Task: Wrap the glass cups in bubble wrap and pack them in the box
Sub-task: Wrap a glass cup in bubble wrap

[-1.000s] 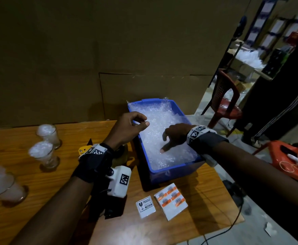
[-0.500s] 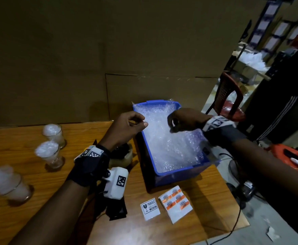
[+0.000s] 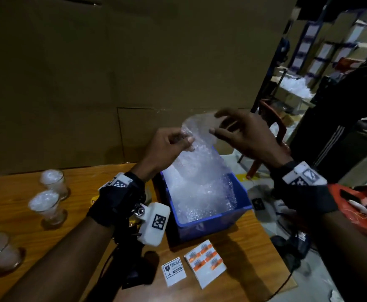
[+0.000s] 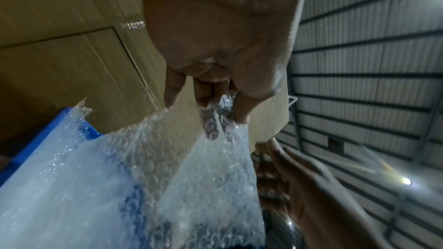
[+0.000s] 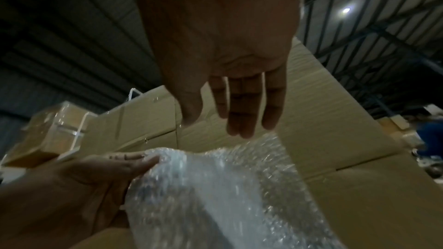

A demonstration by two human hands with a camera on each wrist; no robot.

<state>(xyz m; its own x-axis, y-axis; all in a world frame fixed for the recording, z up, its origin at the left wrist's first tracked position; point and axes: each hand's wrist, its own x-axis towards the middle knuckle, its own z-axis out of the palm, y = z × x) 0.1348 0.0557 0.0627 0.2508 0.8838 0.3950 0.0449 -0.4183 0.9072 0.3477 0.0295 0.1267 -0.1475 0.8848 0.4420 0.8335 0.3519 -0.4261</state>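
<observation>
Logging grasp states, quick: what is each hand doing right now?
Left hand: pinches the top edge of a bubble wrap sheet, lifted over the blue bin.
Right hand: open, fingers extended beside the sheet, gripping nothing.

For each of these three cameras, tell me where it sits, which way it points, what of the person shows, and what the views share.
Head: worn on the head, looking forward and down at the table; both forearms, left hand and right hand show.
Left wrist: looks along the left hand, which pinches the bubble wrap above the blue bin.
Right wrist: looks along the right hand, fingers open above the wrap; the left hand shows low left.
Shared: all three show the bubble wrap and both hands.
</observation>
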